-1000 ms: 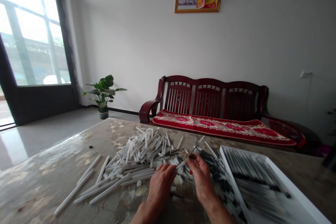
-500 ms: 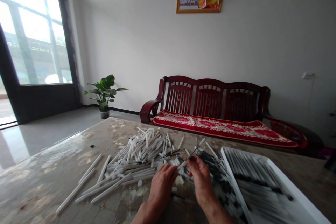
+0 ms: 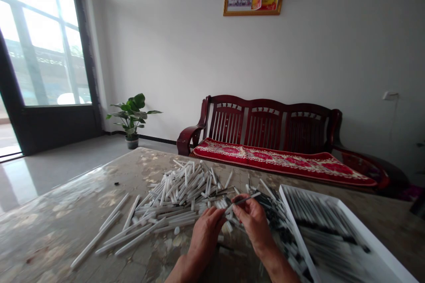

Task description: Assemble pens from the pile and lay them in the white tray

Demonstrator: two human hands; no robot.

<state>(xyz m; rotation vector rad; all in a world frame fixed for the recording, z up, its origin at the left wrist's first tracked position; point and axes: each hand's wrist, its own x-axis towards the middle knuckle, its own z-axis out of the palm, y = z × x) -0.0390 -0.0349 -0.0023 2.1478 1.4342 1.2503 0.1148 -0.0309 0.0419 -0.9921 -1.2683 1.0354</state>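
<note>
Low over the table, my left hand [image 3: 206,229] and my right hand [image 3: 254,220] are close together. My left fingers pinch the near end of a slim pale pen [image 3: 229,208]. The thumb and fingers of my right hand close around its farther part, whose tip sticks out to the upper right. Fingers hide much of it, so I cannot tell whether it is one piece or two. Behind and to the left spreads a heap of white pen barrels [image 3: 181,190]. Dark pen parts [image 3: 270,208] lie just right of my right hand.
A white open box [image 3: 299,239] with rows of dark-tipped pens stands at the right. Several loose barrels [image 3: 96,241] lie at the left of the patterned table [image 3: 59,225]. Beyond it are a red wooden bench [image 3: 262,128] and a potted plant [image 3: 132,117].
The slim piece in my right hand has swung from steeply upright to a flatter slant toward the right. My right fingers have shifted along it; my left hand has hardly moved.
</note>
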